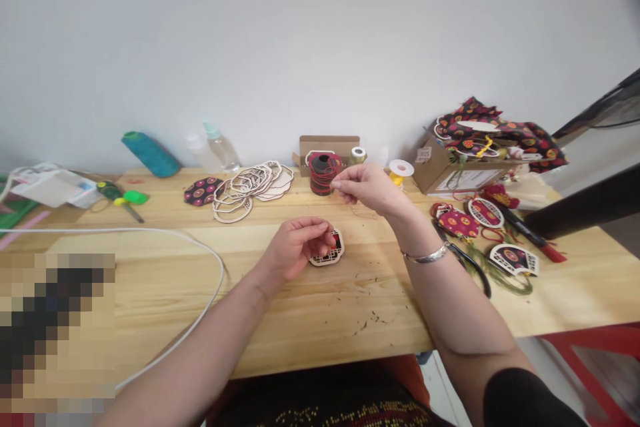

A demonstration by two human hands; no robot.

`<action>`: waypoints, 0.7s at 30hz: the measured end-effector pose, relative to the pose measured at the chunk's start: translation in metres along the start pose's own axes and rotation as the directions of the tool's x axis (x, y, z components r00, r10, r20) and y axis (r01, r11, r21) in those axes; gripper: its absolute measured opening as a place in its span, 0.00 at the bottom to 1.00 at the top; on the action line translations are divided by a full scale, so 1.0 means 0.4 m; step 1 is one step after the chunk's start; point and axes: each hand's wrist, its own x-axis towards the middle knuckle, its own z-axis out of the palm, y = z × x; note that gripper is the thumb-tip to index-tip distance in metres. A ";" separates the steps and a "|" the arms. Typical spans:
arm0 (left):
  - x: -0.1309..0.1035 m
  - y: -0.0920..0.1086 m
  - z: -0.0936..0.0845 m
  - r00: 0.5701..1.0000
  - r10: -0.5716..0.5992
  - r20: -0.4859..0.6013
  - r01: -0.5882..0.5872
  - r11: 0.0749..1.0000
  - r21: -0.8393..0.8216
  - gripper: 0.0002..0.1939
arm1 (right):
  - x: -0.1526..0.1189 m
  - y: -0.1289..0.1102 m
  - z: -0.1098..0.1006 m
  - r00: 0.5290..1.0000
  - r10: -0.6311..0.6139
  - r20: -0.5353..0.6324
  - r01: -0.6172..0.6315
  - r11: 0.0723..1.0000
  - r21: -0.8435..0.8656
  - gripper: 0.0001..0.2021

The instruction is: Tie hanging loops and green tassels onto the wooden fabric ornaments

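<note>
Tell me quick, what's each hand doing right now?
Left hand: pinched closed by the wooden frame; can't tell what's held.
Right hand: pinched closed near the thread spool; can't tell what's held.

On the table (300, 320), the left hand (304, 243) is at the left edge of a plaque (327, 259), partly covering it. The right hand (365, 188), fingertips pinched together, is up beside the red spool (320, 181); whether either hand grips anything is too small to tell. Far left are wooden frames (233, 211), a bottle (223, 152) and a teal cone (150, 155). Far right, patterned cloth (533, 137) tops a box (443, 163).
</note>
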 end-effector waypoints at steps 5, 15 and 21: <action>-0.002 0.007 0.003 0.998 -0.049 -0.027 0.049 0.999 0.012 0.06 | 0.004 0.012 -0.007 0.997 -0.069 -0.036 0.061 0.980 -0.190 0.06; 0.001 -0.004 -0.003 0.997 -0.078 -0.030 0.080 0.993 0.086 0.08 | 0.007 0.019 -0.029 0.986 -0.129 -0.108 0.085 0.937 -0.339 0.09; 0.002 -0.012 -0.004 0.995 -0.065 -0.071 0.074 0.988 0.138 0.11 | 0.004 0.023 -0.042 0.982 -0.118 -0.150 0.066 0.948 -0.311 0.09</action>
